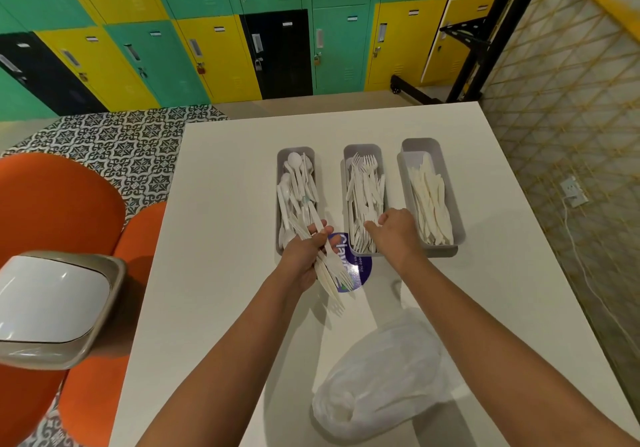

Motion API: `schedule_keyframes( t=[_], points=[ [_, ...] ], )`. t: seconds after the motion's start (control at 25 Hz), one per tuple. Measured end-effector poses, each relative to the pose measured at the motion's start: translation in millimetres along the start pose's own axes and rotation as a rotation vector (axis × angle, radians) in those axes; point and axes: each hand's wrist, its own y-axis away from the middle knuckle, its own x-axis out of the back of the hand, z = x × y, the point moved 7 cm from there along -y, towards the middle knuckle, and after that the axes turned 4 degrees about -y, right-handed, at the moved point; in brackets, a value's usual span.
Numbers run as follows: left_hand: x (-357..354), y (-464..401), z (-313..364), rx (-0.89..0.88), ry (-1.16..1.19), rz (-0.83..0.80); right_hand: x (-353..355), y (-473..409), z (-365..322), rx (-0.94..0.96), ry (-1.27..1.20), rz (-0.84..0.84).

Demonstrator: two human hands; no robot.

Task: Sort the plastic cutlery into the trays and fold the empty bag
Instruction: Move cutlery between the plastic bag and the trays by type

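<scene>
While the left hand point(304, 256) grips slim white forks point(334, 273), the right hand point(394, 231) hangs loosely curled, empty

I see white plastic forks point(334, 270), smooth with a dull sheen; matt grey plastic trays point(431, 145); a thin, crinkled, translucent plastic bag point(384, 377); a smooth matt white table point(225, 204); glossy painted metal lockers point(221, 51)

Bare table point(221, 204) is left open to the left of the three trays, and narrow gaps are seen between them. The near edge is blocked by a crumpled plastic bag point(384, 377); the spoon tray point(279, 183) is overhung by held cutlery point(325, 259).
</scene>
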Motion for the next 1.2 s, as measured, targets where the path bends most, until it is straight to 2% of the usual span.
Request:
schedule_keyframes(
  t=[0.08,0.2,0.32,0.4,0.48,0.6,0.72,0.92,1.0,1.08,1.2],
  points=[
    [0,0,1,-0.008,-0.005,-0.002,1,15,-8,0.071,0.145,0.031],
    [-1,2,0,-0.015,0.009,-0.012,-9,33,-15,0.144,0.065,-0.006],
    [-5,7,0,-0.026,0.049,-0.05,-37,44,-9,0.056,-0.125,-0.347],
    [-5,10,2,-0.051,0.041,-0.055,-52,57,-9,0.042,-0.101,-0.597],
    [-6,11,2,-0.078,0.001,-0.068,-58,63,-8,0.03,-0.13,-0.687],
    [-6,11,1,-0.093,-0.02,-0.088,-55,58,-3,0.0,-0.206,-0.638],
    [-6,9,-5,-0.047,0.008,-0.101,-56,56,2,-0.111,-0.311,-0.652],
    [-8,6,-11,0.006,0.055,-0.113,-55,49,8,-0.165,-0.298,-0.621],
    [-10,4,-10,0.012,0.063,-0.12,-55,48,10,-0.246,-0.422,-0.628],
    [-11,2,-8,0.014,0.074,-0.113,-49,41,13,-0.251,-0.47,-0.546],
    [-4,0,-10,0.028,0.043,-0.048,-27,22,16,-0.168,-0.389,-0.315]
  ],
)
